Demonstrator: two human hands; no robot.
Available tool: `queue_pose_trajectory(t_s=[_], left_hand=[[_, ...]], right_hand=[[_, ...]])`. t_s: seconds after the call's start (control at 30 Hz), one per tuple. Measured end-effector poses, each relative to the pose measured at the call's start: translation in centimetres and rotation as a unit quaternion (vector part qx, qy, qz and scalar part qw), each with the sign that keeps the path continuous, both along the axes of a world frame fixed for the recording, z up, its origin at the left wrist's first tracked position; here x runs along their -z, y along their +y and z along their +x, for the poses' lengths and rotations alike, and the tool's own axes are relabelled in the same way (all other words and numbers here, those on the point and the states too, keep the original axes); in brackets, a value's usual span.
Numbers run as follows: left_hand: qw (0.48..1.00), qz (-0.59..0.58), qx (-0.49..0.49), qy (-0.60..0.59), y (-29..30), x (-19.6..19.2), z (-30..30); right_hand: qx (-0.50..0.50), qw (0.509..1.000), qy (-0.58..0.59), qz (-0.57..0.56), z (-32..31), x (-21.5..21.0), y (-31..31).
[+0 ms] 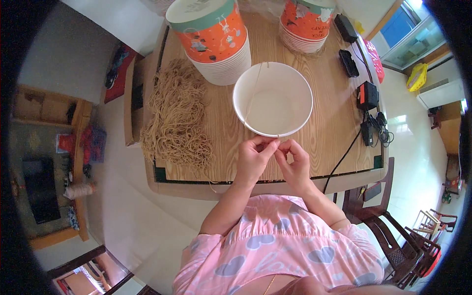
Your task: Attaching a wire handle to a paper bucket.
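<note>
A white paper bucket (pixel 290 105) stands near the table's front edge, its mouth facing me. A thin tan cord (pixel 251 101) runs from its far rim across the mouth to the near rim. Both my hands meet at that near rim. Thumb and fingers of my left hand (pixel 254 156) are pinched together on the cord's end. My right hand (pixel 295 162) pinches at the same spot, its fingertips touching the left ones. The fingertips hide the exact piece of cord between them. A heap of loose tan cords (pixel 177 115) lies left of the bucket.
Behind the bucket stand a tall stack of nested orange and green patterned buckets (pixel 211 37) and a second stack (pixel 307 24). Black adapters (pixel 366 96) with cables lie along the table's right edge. Dark wooden chairs (pixel 393 236) are at the lower right.
</note>
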State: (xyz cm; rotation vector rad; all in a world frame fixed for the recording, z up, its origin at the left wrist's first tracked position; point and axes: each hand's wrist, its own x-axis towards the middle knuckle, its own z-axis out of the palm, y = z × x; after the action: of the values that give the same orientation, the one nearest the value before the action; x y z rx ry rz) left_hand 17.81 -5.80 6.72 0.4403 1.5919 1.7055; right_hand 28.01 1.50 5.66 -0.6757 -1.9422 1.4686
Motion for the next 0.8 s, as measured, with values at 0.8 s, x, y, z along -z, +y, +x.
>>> queue_pose_trajectory(t_s=[0.8], left_hand=[[0.999,0.023,-0.037,0.033,-0.9,0.2,0.2]], right_hand=[[0.023,0.999,-0.026,-0.037,0.9,-1.2,1.6]])
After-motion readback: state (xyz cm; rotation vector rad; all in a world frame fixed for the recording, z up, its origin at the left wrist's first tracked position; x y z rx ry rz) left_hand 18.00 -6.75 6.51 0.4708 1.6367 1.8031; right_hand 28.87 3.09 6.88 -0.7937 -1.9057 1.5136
